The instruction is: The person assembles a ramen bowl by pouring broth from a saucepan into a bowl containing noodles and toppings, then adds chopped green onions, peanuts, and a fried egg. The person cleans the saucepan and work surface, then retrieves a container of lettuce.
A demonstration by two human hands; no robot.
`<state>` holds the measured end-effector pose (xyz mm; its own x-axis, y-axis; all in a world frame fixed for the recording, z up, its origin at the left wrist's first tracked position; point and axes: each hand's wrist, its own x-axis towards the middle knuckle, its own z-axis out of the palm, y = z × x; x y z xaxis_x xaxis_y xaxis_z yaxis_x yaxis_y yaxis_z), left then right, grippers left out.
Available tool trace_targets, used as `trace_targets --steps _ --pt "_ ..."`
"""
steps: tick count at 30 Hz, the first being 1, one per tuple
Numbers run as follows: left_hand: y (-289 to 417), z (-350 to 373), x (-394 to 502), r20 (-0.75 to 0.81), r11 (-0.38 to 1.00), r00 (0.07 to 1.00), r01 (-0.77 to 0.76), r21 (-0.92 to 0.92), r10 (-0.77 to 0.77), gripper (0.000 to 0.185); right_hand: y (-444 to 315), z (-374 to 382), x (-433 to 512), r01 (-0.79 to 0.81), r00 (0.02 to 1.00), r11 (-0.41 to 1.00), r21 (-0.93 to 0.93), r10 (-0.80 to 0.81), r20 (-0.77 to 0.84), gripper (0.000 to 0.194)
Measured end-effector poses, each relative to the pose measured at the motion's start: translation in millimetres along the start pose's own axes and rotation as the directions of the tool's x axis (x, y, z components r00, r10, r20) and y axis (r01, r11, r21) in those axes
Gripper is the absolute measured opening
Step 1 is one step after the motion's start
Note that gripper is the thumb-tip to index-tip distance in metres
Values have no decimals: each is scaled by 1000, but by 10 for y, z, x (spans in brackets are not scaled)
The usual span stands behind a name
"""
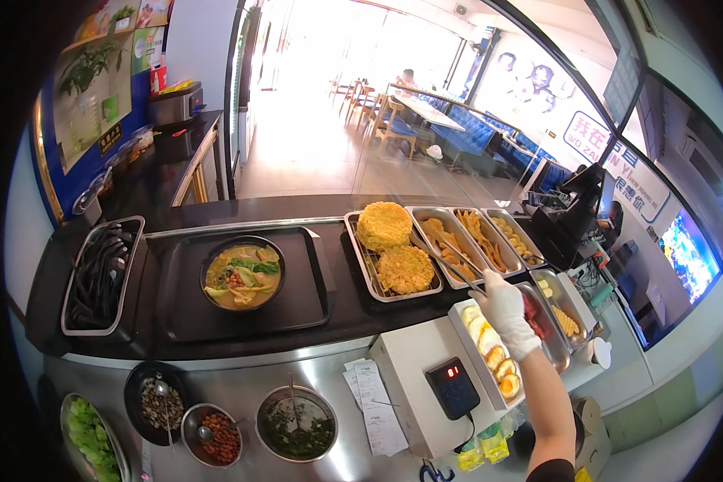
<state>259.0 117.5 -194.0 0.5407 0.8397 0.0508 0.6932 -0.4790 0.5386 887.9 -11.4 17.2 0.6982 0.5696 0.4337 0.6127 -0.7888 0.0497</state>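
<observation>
In a thin white glove, my right hand [509,316] grips metal tongs [447,265]. The tongs point to the far left, their ends beside golden round fried cakes [406,271] on a racked metal tray [361,265]. Just right of the tongs, another metal tray holds flat fried pieces [452,256]. Directly below my gloved hand stands a white oblong container [473,346] of fried eggs and halved eggs [509,385]. My left hand is out of view. Further left, a black bowl [244,309] of soup with greens and peanuts sits on a black serving tray [181,301].
Black-wrapped utensils [99,277] fill a tray at far left. Along the steel counter [229,373] stand bowls of lettuce [90,440], peanuts [220,437] and chopped herbs [298,428]. Printed slips [379,416] lie by a white box [403,361] bearing a black controller [452,388].
</observation>
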Motion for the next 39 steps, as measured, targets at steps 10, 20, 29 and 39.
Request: trace_targets --steps 10,20,29,39 --pt "9 48 -3 -94 998 994 -52 34 55 13 -143 14 257 -50 989 989 -135 68 130 41" --pt "15 50 27 -73 995 995 -61 82 67 16 572 -68 -419 317 946 827 -464 -312 91 36" --pt "-5 81 -1 -91 998 995 -31 60 36 12 475 -192 -270 417 904 758 -502 -406 138 25" --pt "-39 109 -46 -101 995 994 -32 92 41 11 284 -47 -83 479 871 698 -533 -455 186 20"
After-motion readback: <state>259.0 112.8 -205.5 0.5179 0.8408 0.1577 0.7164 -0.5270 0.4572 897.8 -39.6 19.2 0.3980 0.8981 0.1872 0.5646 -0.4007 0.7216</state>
